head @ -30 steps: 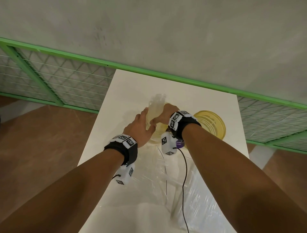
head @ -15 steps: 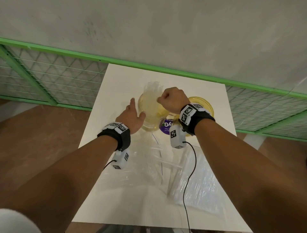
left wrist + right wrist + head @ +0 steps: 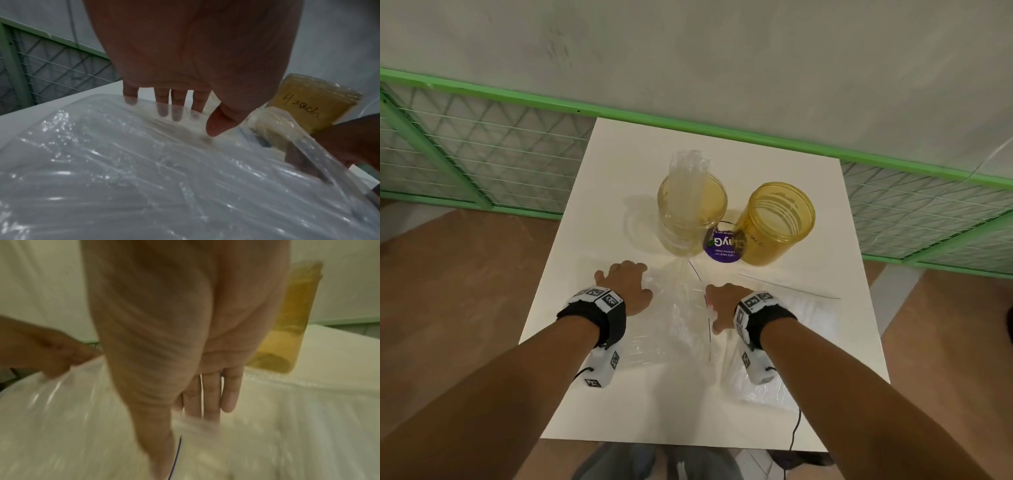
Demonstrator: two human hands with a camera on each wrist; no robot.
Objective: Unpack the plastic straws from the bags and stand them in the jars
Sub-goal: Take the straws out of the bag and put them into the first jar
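A pale clear jar [image 3: 691, 212] at the table's middle holds a bundle of clear straws [image 3: 688, 164] standing upright. To its right stands an amber jar [image 3: 777, 222] [image 3: 308, 105] [image 3: 287, 321], empty. In front of the jars lies a clear plastic bag [image 3: 674, 329] [image 3: 144, 178] [image 3: 61, 410] with straws inside. My left hand [image 3: 625, 286] [image 3: 191, 123] holds the bag's far edge, the fingers [image 3: 164, 108] showing through the film and the thumb on top. My right hand [image 3: 717, 308] [image 3: 197, 410] has its straight fingers at the bag's mouth; that view is blurred.
A purple round label [image 3: 722, 246] lies between the jars. A second clear bag [image 3: 777, 394] lies at the near right, under my right wrist. A thin dark strip [image 3: 787, 286] lies on the white table [image 3: 619, 154]. Green mesh fencing runs behind the table.
Both hands left the pale jar and came back to the bag in front of it. The straws now stand in that jar on their own.
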